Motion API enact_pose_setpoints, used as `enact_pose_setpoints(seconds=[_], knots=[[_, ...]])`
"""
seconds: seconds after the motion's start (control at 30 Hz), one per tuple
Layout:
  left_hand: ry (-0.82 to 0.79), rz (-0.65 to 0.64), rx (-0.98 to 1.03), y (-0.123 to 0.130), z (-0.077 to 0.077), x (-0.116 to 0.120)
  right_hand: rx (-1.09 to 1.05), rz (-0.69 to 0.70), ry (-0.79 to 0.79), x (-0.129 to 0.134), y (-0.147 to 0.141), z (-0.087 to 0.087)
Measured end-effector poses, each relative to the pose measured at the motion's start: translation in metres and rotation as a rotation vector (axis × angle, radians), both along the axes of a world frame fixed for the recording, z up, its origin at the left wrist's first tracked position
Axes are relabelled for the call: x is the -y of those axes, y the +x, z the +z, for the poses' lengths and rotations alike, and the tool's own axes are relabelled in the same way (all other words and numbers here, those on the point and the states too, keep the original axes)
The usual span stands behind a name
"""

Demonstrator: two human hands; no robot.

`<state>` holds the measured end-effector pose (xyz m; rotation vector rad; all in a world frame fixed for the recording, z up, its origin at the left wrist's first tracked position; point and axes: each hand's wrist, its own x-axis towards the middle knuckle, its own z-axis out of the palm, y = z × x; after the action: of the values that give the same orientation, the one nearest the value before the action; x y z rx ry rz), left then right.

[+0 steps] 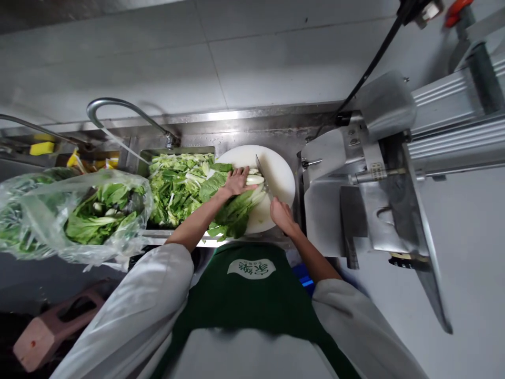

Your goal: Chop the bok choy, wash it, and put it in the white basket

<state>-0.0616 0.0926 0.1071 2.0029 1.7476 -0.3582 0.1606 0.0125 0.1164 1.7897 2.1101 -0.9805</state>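
A bunch of bok choy (236,208) lies across a round white cutting board (282,176), white stems toward the right. My left hand (236,180) presses flat on the bunch near the stems. My right hand (281,213) grips the handle of a knife (261,171), whose blade stands at the stem ends just right of my left fingers.
A sink (179,187) left of the board holds several chopped greens, with a tap (130,113) running water into it. A clear plastic bag of greens (79,213) sits further left. A metal slicing machine (366,189) stands right of the board. A pink stool (55,326) is at the lower left.
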Motion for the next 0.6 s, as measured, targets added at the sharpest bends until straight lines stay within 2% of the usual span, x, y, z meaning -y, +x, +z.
enact_pose_setpoints(seconds=[0.1, 0.2, 0.33, 0.47, 0.6], knots=[[0.071, 0.123, -0.079, 0.013, 0.01, 0.005, -0.01, 0.011, 0.005, -0.003, 0.002, 0.0], [0.118, 0.24, -0.184, 0.04, 0.018, 0.022, -0.007, 0.0, 0.01, -0.003, 0.004, -0.002], [0.101, 0.266, -0.246, 0.06, 0.029, 0.039, -0.012, -0.019, 0.023, -0.005, 0.008, -0.007], [0.061, 0.246, -0.236, 0.045, 0.04, 0.031, -0.016, 0.014, 0.018, -0.013, 0.015, -0.008], [0.084, 0.125, -0.221, 0.015, 0.031, 0.006, 0.005, 0.052, 0.067, -0.02, 0.019, -0.003]])
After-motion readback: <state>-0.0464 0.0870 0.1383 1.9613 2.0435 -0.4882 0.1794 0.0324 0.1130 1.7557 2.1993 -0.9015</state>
